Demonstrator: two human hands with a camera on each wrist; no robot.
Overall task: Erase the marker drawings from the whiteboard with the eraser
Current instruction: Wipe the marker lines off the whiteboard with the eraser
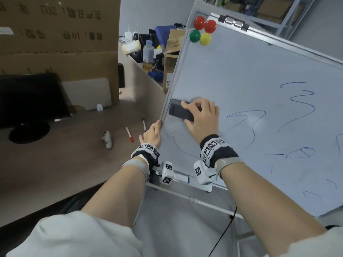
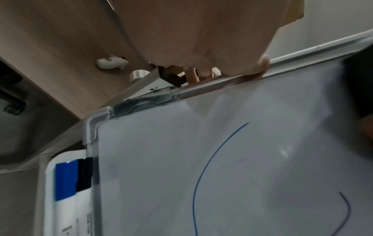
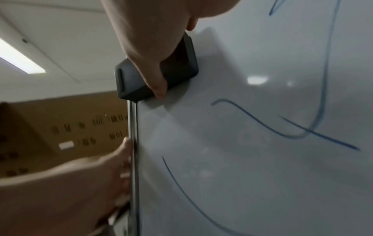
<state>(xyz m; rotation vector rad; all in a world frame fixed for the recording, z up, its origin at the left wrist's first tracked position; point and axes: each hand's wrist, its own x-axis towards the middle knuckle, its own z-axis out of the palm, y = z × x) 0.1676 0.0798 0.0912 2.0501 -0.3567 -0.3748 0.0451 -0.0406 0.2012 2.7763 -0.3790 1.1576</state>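
Note:
A tilted whiteboard (image 1: 241,75) on a stand carries several blue marker lines (image 1: 248,125) across its right and lower parts. My right hand (image 1: 200,117) grips a black eraser (image 1: 178,109) and presses it flat on the board near the left frame; in the right wrist view the eraser (image 3: 131,79) sits against the frame under my fingers. My left hand (image 1: 153,133) holds the board's left edge, thumb on the front of the frame (image 2: 262,63), fingers behind it. A curved blue line (image 2: 203,172) runs just below the eraser.
Red, green and yellow magnets (image 1: 202,32) sit at the board's top left. A blue-capped marker (image 1: 181,178) lies in the tray. Two markers (image 1: 130,134) and a white object (image 1: 107,139) lie on the desk beside a monitor (image 1: 27,101). Cardboard boxes and clutter stand behind.

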